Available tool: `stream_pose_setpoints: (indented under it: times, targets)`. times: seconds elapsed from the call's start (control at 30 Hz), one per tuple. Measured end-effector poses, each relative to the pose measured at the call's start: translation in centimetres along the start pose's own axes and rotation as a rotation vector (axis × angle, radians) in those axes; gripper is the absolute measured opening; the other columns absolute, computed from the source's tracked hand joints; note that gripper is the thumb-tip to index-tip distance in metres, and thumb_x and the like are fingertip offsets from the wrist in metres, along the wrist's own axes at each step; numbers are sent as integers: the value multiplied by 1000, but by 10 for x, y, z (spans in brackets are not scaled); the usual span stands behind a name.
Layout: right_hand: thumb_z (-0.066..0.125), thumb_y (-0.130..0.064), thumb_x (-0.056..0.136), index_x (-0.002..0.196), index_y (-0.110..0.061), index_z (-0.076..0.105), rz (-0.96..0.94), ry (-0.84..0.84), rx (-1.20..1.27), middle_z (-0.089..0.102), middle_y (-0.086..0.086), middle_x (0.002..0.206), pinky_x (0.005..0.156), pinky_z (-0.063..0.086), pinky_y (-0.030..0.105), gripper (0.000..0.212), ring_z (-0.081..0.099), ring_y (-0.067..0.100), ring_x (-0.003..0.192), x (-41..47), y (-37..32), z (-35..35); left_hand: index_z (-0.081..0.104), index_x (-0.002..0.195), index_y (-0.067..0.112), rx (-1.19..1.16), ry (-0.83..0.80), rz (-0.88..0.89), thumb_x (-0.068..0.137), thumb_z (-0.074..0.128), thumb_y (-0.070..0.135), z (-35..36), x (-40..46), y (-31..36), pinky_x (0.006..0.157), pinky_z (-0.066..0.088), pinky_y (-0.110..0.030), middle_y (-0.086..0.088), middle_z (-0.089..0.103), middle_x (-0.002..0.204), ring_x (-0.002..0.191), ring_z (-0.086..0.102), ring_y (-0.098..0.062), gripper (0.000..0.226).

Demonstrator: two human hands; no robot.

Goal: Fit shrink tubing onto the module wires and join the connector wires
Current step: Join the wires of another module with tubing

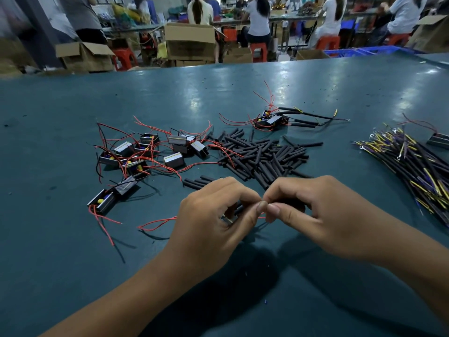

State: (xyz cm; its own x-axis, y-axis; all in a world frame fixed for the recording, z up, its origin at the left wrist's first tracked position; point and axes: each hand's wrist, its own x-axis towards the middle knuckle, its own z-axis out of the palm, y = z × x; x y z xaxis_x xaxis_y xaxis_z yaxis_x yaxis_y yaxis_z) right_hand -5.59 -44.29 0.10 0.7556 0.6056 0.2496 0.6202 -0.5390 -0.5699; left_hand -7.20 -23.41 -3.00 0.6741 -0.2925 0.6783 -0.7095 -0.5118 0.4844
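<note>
My left hand curls around a small module, mostly hidden under the fingers, and pinches its thin red wire, which trails left onto the table. My right hand meets it thumb to thumb and pinches a black shrink tube, partly hidden by the fingers. A heap of black shrink tubes lies just beyond my hands. Several loose modules with red wires lie to the left. One module with tubes fitted sits farther back. A bundle of connector wires lies at the right.
The green table stretches wide around the work. One more module sits at the far right edge. Behind the table stand cardboard boxes, red stools and several seated people at other benches.
</note>
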Motion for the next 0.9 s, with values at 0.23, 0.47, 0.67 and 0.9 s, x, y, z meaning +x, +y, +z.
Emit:
stream_pose_setpoints:
  times: [0.23, 0.47, 0.67, 0.9]
  targets:
    - [58, -42, 97, 89, -29, 70, 64, -54, 144, 65, -2, 72, 57, 44, 30, 19, 54, 14, 60, -3, 4, -4, 72, 86, 11, 9, -43, 40, 92, 71, 20, -2, 2, -2, 62, 47, -32, 6, 65, 80, 72, 60, -15, 11]
    - [63, -25, 94, 79, -26, 72, 277, 22, 225, 71, -11, 76, 68, 47, 25, 18, 61, 6, 69, 0, 11, 6, 69, 94, 21, 63, -220, -107, 81, 81, 33, -20, 7, -23, 61, 42, -20, 14, 60, 83, 66, 52, -12, 21]
    - [64, -28, 94, 71, -25, 71, 413, 98, 261, 60, -13, 57, 49, 33, 14, 24, 39, 2, 48, 2, 10, 22, 73, 100, 20, 151, -279, -108, 82, 82, 30, -14, 5, -28, 59, 36, -14, 11, 58, 83, 62, 48, -8, 22]
    - [65, -28, 94, 70, -25, 71, 442, 104, 284, 58, -13, 53, 47, 33, 16, 25, 37, 3, 45, 5, 8, 29, 71, 95, 18, 180, -277, -86, 84, 80, 24, -12, 6, -25, 62, 35, -17, 9, 55, 84, 67, 44, 2, 16]
